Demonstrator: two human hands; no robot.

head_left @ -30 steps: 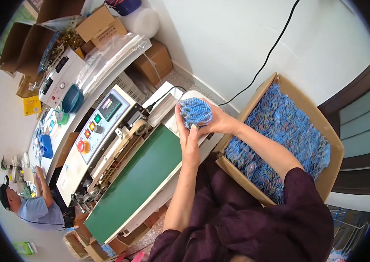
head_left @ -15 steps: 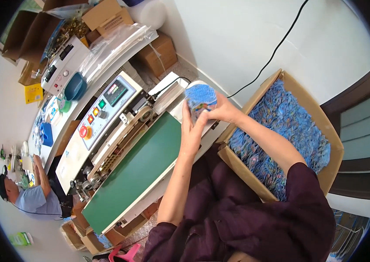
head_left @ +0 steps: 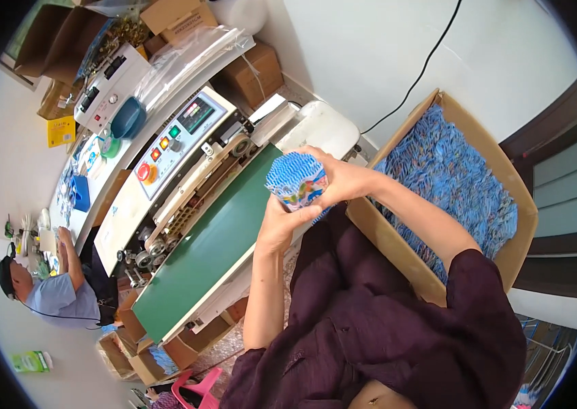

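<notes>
Between my two hands is a bundle of thin blue packets [head_left: 296, 176] with jagged edges and a colourful printed side. My left hand [head_left: 280, 223] closes on its lower left side, and its thumb lies across the near side. My right hand [head_left: 341, 178] wraps round its right side. The bundle is held above the near edge of the green conveyor belt [head_left: 213, 232] of a machine. To my right stands a large open cardboard box [head_left: 387, 253], filled with loose blue packets [head_left: 448, 187] that look alike.
The machine's control panel [head_left: 178, 140] has a red stop button and a small screen. A white stool [head_left: 328, 126] stands beyond the belt. A black cable [head_left: 416, 92] runs along the wall. At the left another person [head_left: 63, 293] works at a long white table. A pink chair [head_left: 196, 388] is at the bottom.
Both hands have drawn the bundle nearer to me and slightly left, and its jagged blue end now shows more clearly. The white stool behind is uncovered. The view has shifted a little.
</notes>
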